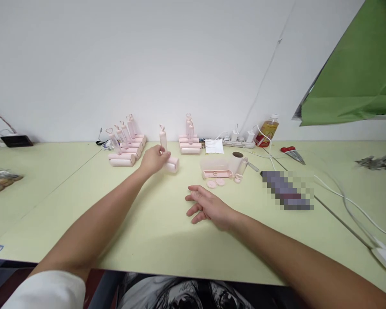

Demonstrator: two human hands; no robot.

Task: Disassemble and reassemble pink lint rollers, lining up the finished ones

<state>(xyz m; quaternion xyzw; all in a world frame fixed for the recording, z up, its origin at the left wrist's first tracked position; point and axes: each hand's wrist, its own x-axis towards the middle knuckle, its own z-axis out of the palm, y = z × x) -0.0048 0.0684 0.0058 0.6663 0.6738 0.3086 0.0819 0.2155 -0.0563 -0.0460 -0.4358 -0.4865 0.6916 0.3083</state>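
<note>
My left hand is closed on a pale pink cylindrical case. A clear tube with a pink looped cap stands upright by its fingers; whether the fingers also grip the tube is hidden. My right hand hovers over the table with its fingers apart and nothing in it. Just beyond it lie two pink discs, an open case with a pink inside and clear cover, and a clear tube with a pink heart-shaped loop. A white cup-like cylinder with a dark top is beside them.
Several pink cases with tubes form a row at left, and another group sits near the wall. A power strip, a drink bottle, red-handled scissors, a pixelated object and white cables occupy the right.
</note>
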